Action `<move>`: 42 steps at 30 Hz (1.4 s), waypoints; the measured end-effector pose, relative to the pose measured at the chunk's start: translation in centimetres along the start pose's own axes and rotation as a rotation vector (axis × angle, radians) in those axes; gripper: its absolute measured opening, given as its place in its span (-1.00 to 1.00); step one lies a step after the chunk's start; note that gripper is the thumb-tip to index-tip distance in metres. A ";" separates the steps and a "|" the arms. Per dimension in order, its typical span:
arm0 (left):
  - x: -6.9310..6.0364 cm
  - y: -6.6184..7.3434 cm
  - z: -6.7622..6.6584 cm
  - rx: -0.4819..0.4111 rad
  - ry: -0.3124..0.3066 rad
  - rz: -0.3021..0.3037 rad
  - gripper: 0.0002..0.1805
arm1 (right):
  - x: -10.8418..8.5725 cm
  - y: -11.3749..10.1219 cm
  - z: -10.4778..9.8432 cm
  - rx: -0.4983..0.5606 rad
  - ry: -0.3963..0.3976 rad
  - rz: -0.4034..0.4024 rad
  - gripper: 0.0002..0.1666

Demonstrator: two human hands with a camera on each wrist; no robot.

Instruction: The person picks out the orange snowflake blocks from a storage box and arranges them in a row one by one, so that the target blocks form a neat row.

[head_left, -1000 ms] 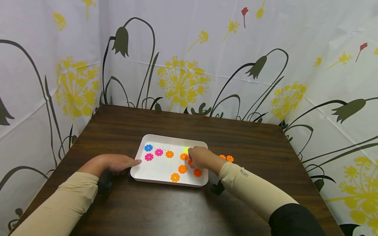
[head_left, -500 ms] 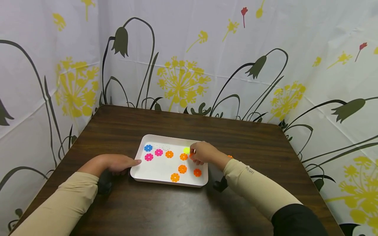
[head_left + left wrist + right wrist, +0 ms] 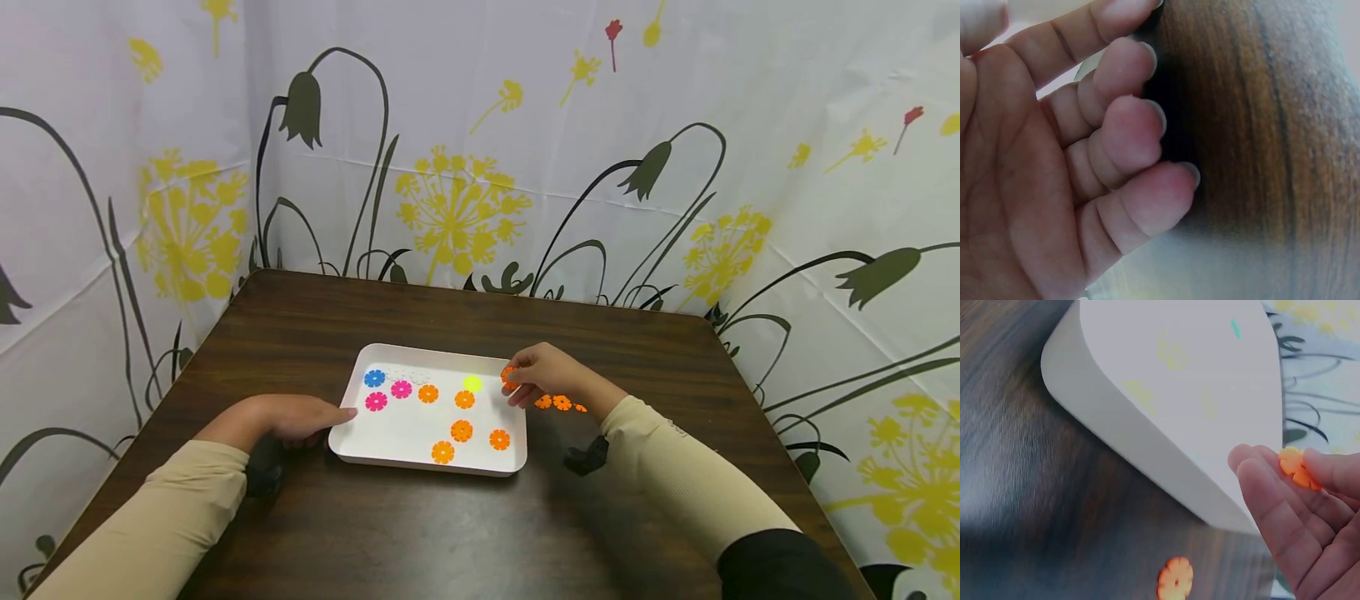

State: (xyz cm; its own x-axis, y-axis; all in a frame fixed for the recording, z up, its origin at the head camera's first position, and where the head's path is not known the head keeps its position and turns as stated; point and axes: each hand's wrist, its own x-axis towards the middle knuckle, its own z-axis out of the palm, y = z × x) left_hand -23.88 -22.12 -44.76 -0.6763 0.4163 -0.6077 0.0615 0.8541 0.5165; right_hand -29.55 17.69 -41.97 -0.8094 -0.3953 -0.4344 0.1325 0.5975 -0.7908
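Note:
A white tray point(image 3: 405, 433) lies on the table. My left hand point(image 3: 300, 417) grips its left edge with the thumb over the rim; in the left wrist view the other fingers point(image 3: 1132, 134) curl near the wood. Above the tray's right back corner, my right hand point(image 3: 551, 375) pinches an orange notched disc point(image 3: 1297, 467) between thumb and fingertips. Inside the tray are a blue disc point(image 3: 374, 378), two pink discs point(image 3: 377, 402), a yellow disc point(image 3: 472, 383), several orange discs point(image 3: 461, 431) and some pale, hardly visible discs point(image 3: 408, 377).
Beside the tray's right side, several orange discs point(image 3: 562, 402) lie on the dark wooden table point(image 3: 450, 533); the right forearm partly covers that area. A flower-patterned curtain point(image 3: 450, 100) hangs behind the table. Dark wrist cameras point(image 3: 587, 457) sit below both wrists.
My right hand has lifted an orange disc from the tray's right part and moved it right and back to the rim. The left hand stays at the tray's left edge.

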 end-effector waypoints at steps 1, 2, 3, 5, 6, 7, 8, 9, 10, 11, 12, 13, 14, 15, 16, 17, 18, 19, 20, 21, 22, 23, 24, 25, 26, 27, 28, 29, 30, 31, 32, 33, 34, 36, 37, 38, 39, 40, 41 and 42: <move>0.0 0.0 0.0 0.000 0.001 0.001 -0.31 | -0.2 0.2 -0.4 0.012 0.005 0.001 -0.68; 0.0 0.0 0.0 0.000 0.001 0.002 -0.31 | -0.4 0.5 -0.8 0.026 0.012 0.002 -0.66; 0.0 0.0 0.0 0.000 0.001 0.002 -0.30 | -0.5 0.7 -1.2 0.038 0.020 0.003 -0.66; 0.0 0.1 0.0 0.001 0.003 0.001 -0.30 | -0.9 1.2 -1.9 0.062 0.033 0.000 -0.66; 0.0 0.1 -0.1 0.004 0.004 0.001 -0.30 | -1.1 1.4 -2.3 0.076 0.036 -0.002 -0.66; 0.0 0.1 -0.1 0.005 0.004 0.000 -0.30 | -1.3 1.7 -2.6 0.088 0.038 -0.006 -0.67; 0.0 0.1 -0.1 0.005 0.003 -0.001 -0.31 | -1.5 1.9 -2.9 0.102 0.039 -0.009 -0.68; 0.0 0.1 -0.1 0.007 0.004 -0.002 -0.31 | -1.7 2.1 -3.2 0.104 0.042 -0.012 -0.70; 0.0 0.1 -0.1 0.008 0.003 -0.002 -0.31 | -1.9 2.4 -3.4 0.109 0.044 -0.016 -0.71; 0.0 0.1 -0.1 0.008 0.002 -0.003 -0.32 | -2.1 2.6 -3.7 0.110 0.048 -0.017 -0.72; 0.0 0.1 -0.1 0.008 0.001 -0.002 -0.32 | -2.2 2.8 -3.9 0.114 0.054 -0.015 -0.73; 0.0 0.1 -0.1 0.006 -0.001 -0.003 -0.32 | -2.4 3.1 -4.1 0.115 0.063 -0.012 -0.74; 0.0 0.1 -0.1 0.004 -0.002 -0.004 -0.32 | -2.5 3.4 -4.3 0.112 0.073 -0.012 -0.75; 0.0 0.1 0.0 0.003 -0.002 -0.004 -0.32 | -2.6 3.7 -4.5 0.105 0.082 -0.011 -0.75; 0.0 0.1 0.0 0.003 -0.002 -0.005 -0.31 | -2.6 4.0 -4.8 0.103 0.091 -0.010 -0.76; 0.0 0.1 0.0 0.003 -0.002 -0.006 -0.32 | -2.7 4.3 -5.0 0.101 0.099 -0.006 -0.76; 0.0 0.1 0.0 0.003 -0.002 -0.007 -0.32 | -2.8 4.6 -5.2 0.099 0.104 -0.003 -0.76; 0.0 0.1 0.0 0.003 -0.002 -0.008 -0.33 | -2.9 5.0 -5.5 0.092 0.108 0.001 -0.76; 0.0 0.1 0.0 0.006 -0.001 -0.010 -0.33 | -3.0 5.4 -5.7 0.083 0.113 0.006 -0.75; 0.0 0.1 -0.1 0.009 0.001 -0.011 -0.33 | -3.1 5.7 -6.0 0.074 0.118 0.015 -0.75; 0.0 0.1 -0.1 0.011 0.002 -0.011 -0.33 | -3.2 6.1 -6.2 0.066 0.124 0.024 -0.75; 0.0 0.1 -0.1 0.012 0.003 -0.011 -0.33 | -3.3 6.5 -6.5 0.054 0.128 0.032 -0.74; 0.0 0.1 -0.1 0.011 0.003 -0.012 -0.33 | -3.4 6.8 -6.7 0.046 0.131 0.039 -0.73; 0.0 0.1 -0.1 0.012 0.003 -0.012 -0.33 | -3.5 7.2 -7.0 0.034 0.136 0.046 -0.72; 0.0 0.1 -0.1 0.011 0.002 -0.013 -0.32 | -3.6 7.6 -7.2 0.027 0.143 0.054 -0.72; 0.0 0.2 -0.1 0.008 0.002 -0.012 -0.32 | -3.7 8.0 -7.4 0.018 0.147 0.059 -0.72; -0.1 0.2 -0.1 0.007 0.001 -0.012 -0.32 | -3.8 8.3 -7.6 0.002 0.154 0.065 -0.72; -0.1 0.2 -0.1 0.005 0.000 -0.012 -0.32 | -3.8 8.7 -7.8 -0.021 0.160 0.069 -0.72; -0.1 0.2 -0.1 0.004 0.000 -0.012 -0.32 | -3.9 9.0 -8.0 -0.041 0.169 0.077 -0.73; -0.1 0.2 -0.1 0.004 -0.001 -0.012 -0.32 | -3.9 9.4 -8.1 -0.074 0.174 0.079 -0.73; -0.1 0.2 -0.1 0.002 -0.001 -0.012 -0.32 | -3.9 9.7 -8.3 -0.102 0.179 0.084 -0.74; -0.1 0.2 0.0 0.002 -0.001 -0.012 -0.32 | -3.9 10.0 -8.4 -0.131 0.185 0.091 -0.75; -0.1 0.1 0.0 0.002 0.000 -0.011 -0.33 | -4.0 10.3 -8.5 -0.152 0.189 0.098 -0.76; 0.0 0.1 0.0 0.001 0.002 -0.009 -0.33 | -4.0 10.9 -8.7 -0.179 0.188 0.108 -0.77; 0.0 0.1 0.0 0.000 0.002 -0.007 -0.34 | -3.9 11.1 -8.7 -0.192 0.186 0.109 -0.77; 0.1 0.0 0.1 0.000 0.004 -0.006 -0.34 | -3.9 11.3 -8.8 -0.193 0.188 0.117 -0.78; 0.1 0.0 0.1 0.000 0.004 -0.005 -0.35 | -3.9 11.5 -8.8 -0.193 0.190 0.123 -0.79; 0.1 0.0 0.1 -0.001 0.005 -0.005 -0.35 | -3.8 11.7 -8.8 -0.195 0.189 0.127 -0.79; 0.1 0.0 0.1 -0.002 0.004 -0.005 -0.35 | -3.8 11.8 -8.8 -0.202 0.188 0.130 -0.80; 0.1 0.0 0.1 -0.004 0.003 -0.006 -0.35 | -3.7 12.0 -8.8 -0.210 0.188 0.131 -0.80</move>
State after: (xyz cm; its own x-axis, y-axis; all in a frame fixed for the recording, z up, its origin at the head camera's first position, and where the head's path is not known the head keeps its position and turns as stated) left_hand -23.93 -22.07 -44.91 -0.6788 0.4102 -0.6090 0.0548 0.8554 0.5151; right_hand -29.97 32.48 -46.03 -0.8873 -0.1812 -0.4242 0.1375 0.7739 -0.6182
